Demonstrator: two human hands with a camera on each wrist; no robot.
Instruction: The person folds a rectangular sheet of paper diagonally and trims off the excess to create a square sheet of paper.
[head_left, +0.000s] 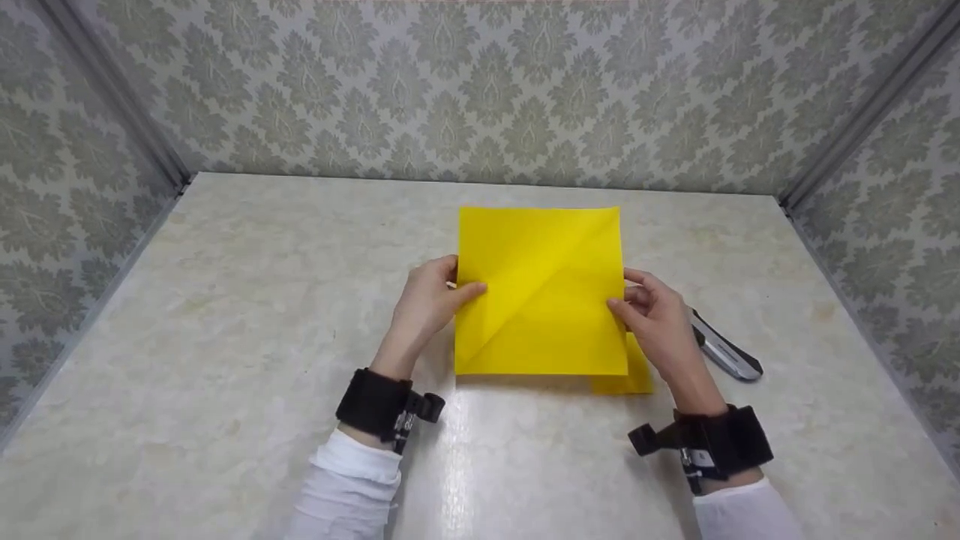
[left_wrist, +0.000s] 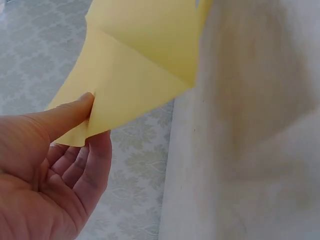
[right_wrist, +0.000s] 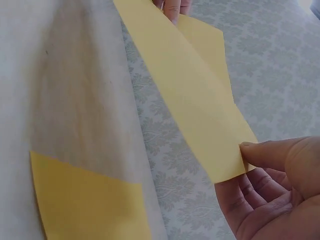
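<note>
A square sheet of yellow paper point(head_left: 540, 292) with a diagonal crease is held up above the table between both hands. My left hand point(head_left: 431, 296) pinches its left edge, thumb in front and fingers behind; the left wrist view shows the thumb pressing a small bend into the paper point(left_wrist: 130, 90). My right hand point(head_left: 660, 315) pinches the right edge the same way, as the right wrist view shows, with the thumb on the paper point(right_wrist: 200, 115). Below lies a second yellow piece of paper point(head_left: 637, 375), partly hidden behind the sheet and seen more fully in the right wrist view point(right_wrist: 90, 200).
A utility knife point(head_left: 726, 349) with a black and grey handle lies on the table right of my right hand, its front end hidden behind that hand. The pale marbled table point(head_left: 262, 300) ends at a patterned wall point(head_left: 487, 90) at the back, with side panels left and right.
</note>
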